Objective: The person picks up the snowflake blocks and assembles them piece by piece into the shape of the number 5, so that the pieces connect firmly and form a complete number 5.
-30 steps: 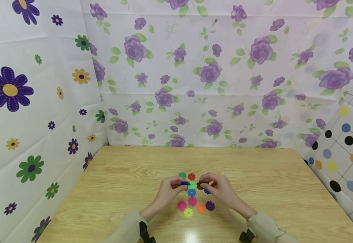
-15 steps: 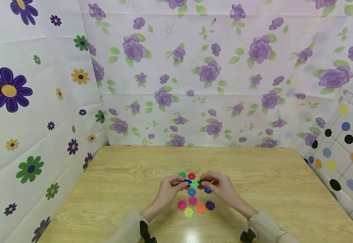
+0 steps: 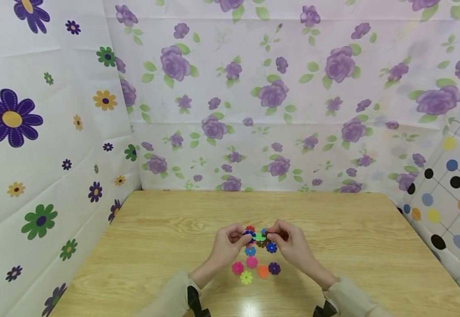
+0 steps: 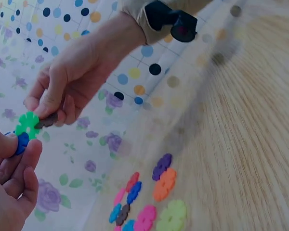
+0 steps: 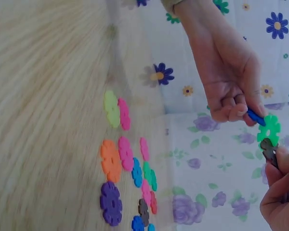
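Note:
My left hand (image 3: 230, 244) pinches a dark blue flower-shaped plastic disc (image 4: 22, 143) between thumb and fingers. My right hand (image 3: 291, 242) pinches a brown disc (image 5: 269, 151) of the same kind. Between them a bright green notched disc (image 4: 27, 124) meets the blue one on one side and the brown one on the other, set at an angle to each. Fingertips hide part of the blue and brown discs. This group is raised above the tabletop, as both wrist views show, over the loose discs.
Several loose discs lie on the wooden table (image 3: 166, 246) below the hands. Among them are orange (image 3: 263, 271), purple (image 3: 274, 268), yellow-green (image 3: 246, 277), pink (image 3: 237, 267) and blue (image 3: 271, 247) ones. Flower-printed cloth (image 3: 222, 149) hangs behind the table, with patterned cloth at both sides.
My left hand has shifted right, and both hands have risen slightly. The green disc has moved right with them and looks flatter in the head view. The loose discs on the table stay put.

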Action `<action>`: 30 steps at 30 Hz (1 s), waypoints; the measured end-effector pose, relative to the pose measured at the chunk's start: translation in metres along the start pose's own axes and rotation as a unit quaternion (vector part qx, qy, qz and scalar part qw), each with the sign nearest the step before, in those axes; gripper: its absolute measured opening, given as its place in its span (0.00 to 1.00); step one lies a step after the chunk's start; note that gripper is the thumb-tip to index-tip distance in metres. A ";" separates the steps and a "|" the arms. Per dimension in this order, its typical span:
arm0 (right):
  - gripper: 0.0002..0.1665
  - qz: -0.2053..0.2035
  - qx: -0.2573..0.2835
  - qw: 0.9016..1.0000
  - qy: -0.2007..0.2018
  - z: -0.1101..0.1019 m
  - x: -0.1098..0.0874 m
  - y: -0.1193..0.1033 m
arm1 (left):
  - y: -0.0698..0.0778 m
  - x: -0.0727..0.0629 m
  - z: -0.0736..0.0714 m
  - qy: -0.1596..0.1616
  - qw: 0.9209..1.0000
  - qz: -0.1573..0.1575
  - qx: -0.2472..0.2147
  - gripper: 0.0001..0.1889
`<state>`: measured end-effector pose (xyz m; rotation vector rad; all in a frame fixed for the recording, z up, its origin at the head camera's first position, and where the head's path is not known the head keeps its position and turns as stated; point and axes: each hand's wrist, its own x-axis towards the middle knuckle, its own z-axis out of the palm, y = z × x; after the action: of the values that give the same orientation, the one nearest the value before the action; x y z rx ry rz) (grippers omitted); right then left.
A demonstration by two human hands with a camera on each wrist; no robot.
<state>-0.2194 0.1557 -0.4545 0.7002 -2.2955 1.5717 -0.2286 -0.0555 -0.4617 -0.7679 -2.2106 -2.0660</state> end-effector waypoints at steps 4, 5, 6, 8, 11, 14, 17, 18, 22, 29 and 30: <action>0.05 0.024 0.016 1.000 0.008 -0.001 0.001 0.000 | 0.007 0.002 0.003 0.007 1.000 0.002 0.007 0.10; 0.05 0.030 0.019 0.999 0.009 -0.002 0.001 0.000 | 0.008 0.003 0.003 0.008 1.000 -0.005 0.008 0.10; 0.05 0.037 0.021 0.999 0.009 -0.003 0.002 0.000 | 0.010 0.003 0.003 0.008 1.000 -0.011 0.008 0.10; 0.04 0.043 0.024 0.999 0.001 -0.006 0.003 0.001 | 0.011 0.005 0.001 0.003 1.000 -0.025 0.007 0.10; 0.03 0.051 0.034 0.998 -0.016 -0.008 0.004 0.003 | 0.009 0.005 -0.002 -0.006 0.999 -0.043 0.005 0.10; 0.05 0.057 0.053 0.996 -0.038 -0.008 0.006 0.007 | 0.006 0.005 -0.005 -0.012 0.998 -0.060 0.004 0.09; 0.08 0.068 0.072 0.994 -0.049 -0.007 0.006 0.012 | 0.004 0.004 -0.008 -0.024 0.996 -0.083 0.004 0.11; 0.08 0.074 0.077 0.993 -0.051 -0.006 0.005 0.014 | 0.003 0.004 -0.009 -0.027 0.995 -0.091 0.003 0.11; 0.10 0.103 0.084 0.990 -0.047 -0.006 0.005 0.019 | 0.000 0.001 -0.010 -0.039 0.991 -0.127 0.004 0.16; 0.10 0.126 0.096 0.986 -0.050 -0.009 0.008 -0.007 | -0.009 -0.004 -0.004 -0.070 0.983 -0.167 -0.001 0.19; 0.09 0.126 0.094 0.986 -0.051 -0.009 0.008 -0.011 | -0.011 -0.004 -0.002 -0.069 0.983 -0.168 -0.010 0.19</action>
<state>-0.2210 0.1593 -0.4386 0.5607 -2.4100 1.9285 -0.2299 -0.0591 -0.4726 -0.5893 -2.5525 -2.2418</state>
